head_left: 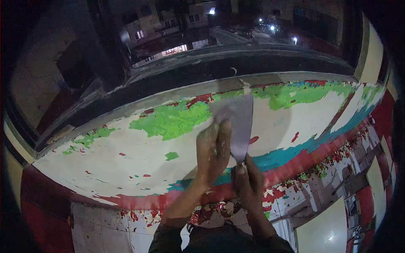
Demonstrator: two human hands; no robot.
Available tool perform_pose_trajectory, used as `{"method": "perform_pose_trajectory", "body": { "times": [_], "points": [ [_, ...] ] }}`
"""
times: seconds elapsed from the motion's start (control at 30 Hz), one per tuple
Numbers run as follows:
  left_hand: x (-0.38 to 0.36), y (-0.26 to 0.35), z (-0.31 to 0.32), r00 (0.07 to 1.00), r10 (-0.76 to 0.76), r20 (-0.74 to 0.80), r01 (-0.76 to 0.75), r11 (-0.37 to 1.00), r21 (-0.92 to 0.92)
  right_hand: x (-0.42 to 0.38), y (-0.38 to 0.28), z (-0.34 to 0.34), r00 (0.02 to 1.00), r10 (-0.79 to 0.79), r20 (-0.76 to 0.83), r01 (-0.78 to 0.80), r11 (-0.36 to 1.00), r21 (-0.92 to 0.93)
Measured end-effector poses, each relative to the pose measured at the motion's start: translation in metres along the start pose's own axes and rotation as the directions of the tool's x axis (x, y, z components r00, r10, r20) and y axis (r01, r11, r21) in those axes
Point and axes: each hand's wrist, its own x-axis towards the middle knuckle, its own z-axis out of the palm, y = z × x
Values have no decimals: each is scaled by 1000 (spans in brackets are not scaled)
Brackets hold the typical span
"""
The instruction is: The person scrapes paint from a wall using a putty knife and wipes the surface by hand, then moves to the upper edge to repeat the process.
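Observation:
A wide, flat metal paint scraper (243, 124) points away from me over the window sill (270, 126), its far edge near the sill's back strip. My right hand (248, 181) is closed round the handle, which it mostly hides. Bent fingers of my left hand (214, 147) press on the left side of the blade; they are slightly blurred. Bare white surface shows on the sill between patches of green paint (175, 120), with teal paint (278, 159) and red paint (152, 202) along the near edge. A small curled flake (234, 71) lies beyond the blade.
A dark window frame (240, 61) runs behind the sill, with lit buildings outside. Paint chips (278, 194) litter the tiled floor (109, 223) below the sill. At the lower right stands a pale flat panel (325, 230), near other clutter.

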Motion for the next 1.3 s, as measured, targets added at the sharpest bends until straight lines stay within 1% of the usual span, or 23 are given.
{"method": "perform_pose_trajectory", "body": {
  "times": [0.03,0.1,0.13,0.2,0.27,0.33,0.37,0.43,0.5,0.6,0.63,0.7,0.73,0.77,0.87,0.9,1.0,1.03,1.1,1.13,1.17,1.2,1.3],
  "points": [
    [4,-4,0,1000,-15,-4,15,998,-54,-2,1,-1,1000,16,13,-16,1000,12],
    [0,0,-2,1000,-29,7,29,997,-73,0,2,-6,998,30,54,-32,999,37],
    [-4,2,-3,999,-38,18,39,996,-81,-6,3,-5,999,30,38,-31,999,24],
    [-6,-6,-1,993,116,3,-115,988,102,-16,4,-3,1000,7,6,-7,1000,-1],
    [-2,-6,-2,993,117,-8,-115,986,118,3,2,3,999,-41,-10,42,998,37],
    [14,14,-6,999,-47,-8,47,998,-40,4,0,6,999,-44,-27,45,998,50],
    [15,15,-10,999,-31,21,31,1000,-1,2,-3,7,999,-35,-27,36,998,46],
    [-7,3,-3,999,-29,-30,28,999,-17,-5,0,5,1000,-10,-18,10,999,39],
    [-14,-14,9,979,139,-147,-127,988,89,-19,10,-4,999,42,8,-42,999,22],
    [-10,-3,1,992,-127,-24,125,990,-72,-6,5,0,998,49,45,-52,997,59],
    [-2,6,-1,989,-146,-37,138,978,-154,-5,1,2,997,47,54,-50,997,60],
    [-5,7,-6,989,-144,-13,141,981,-132,-1,-9,6,996,23,81,-28,998,65],
    [-8,7,-8,990,-141,-2,139,983,-119,-6,-4,4,997,34,65,-37,998,52],
    [-15,-9,0,997,23,-73,-25,1000,-18,-14,6,1,998,38,49,-40,998,41],
    [-10,-10,-1,996,54,-70,-50,997,64,-2,8,7,1000,16,4,-17,998,59],
    [-3,3,-6,986,-167,-25,166,986,-20,0,7,10,1000,14,-14,-13,997,70],
    [-1,16,-14,970,-243,-10,243,969,-40,-3,-6,12,999,-11,44,10,1000,29],
    [-7,-1,-8,997,-61,-38,60,997,-43,-5,-4,11,1000,-8,19,7,1000,16],
    [-7,-12,-3,989,84,-118,-74,994,86,-12,3,10,999,0,-34,0,1000,-7],
    [-5,-8,-4,979,147,-142,-126,981,149,-11,0,14,999,7,-37,-6,999,40],
    [-4,-2,-10,999,-31,-27,31,1000,0,-8,-8,19,999,18,-43,-14,996,83],
    [-4,-2,-10,999,-20,-33,20,1000,-2,-5,-14,21,999,23,-47,-17,992,123],
    [-4,-4,-9,998,22,-65,-23,1000,-17,-15,-7,17,998,-20,-60,17,999,-48]
  ]
}}
